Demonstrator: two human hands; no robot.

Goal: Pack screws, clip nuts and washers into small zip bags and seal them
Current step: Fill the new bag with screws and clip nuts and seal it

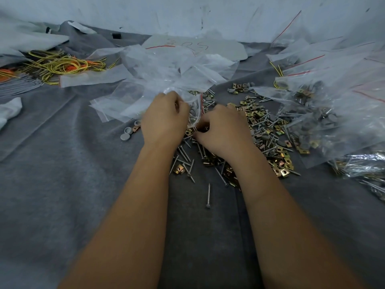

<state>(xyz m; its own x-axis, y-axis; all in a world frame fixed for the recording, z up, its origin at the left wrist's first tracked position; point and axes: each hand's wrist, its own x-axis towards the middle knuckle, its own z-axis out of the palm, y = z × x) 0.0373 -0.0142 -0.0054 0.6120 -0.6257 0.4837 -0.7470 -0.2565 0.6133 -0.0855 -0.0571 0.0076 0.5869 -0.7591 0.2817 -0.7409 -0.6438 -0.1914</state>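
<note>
Left hand (164,117), fingers curled, grips a small clear zip bag (194,113) by its mouth above a grey cloth-covered work surface (62,184). The bag has a red strip along its opening and already holds screws and grey round pieces. Beside it, the right hand (223,128) curls its fingertips at the bag's mouth over the loose hardware; whether it pinches a piece or the bag's edge cannot be told. Spread under and to the right of both hands lies a pile of loose hardware (268,132): long silver screws, brass-coloured square clip nuts and grey round washers. One lone screw (208,196) lies apart, nearer the person. Empty clear bags (158,80) are heaped just behind the hands; filled bags (325,113) are stacked at right.
</note>
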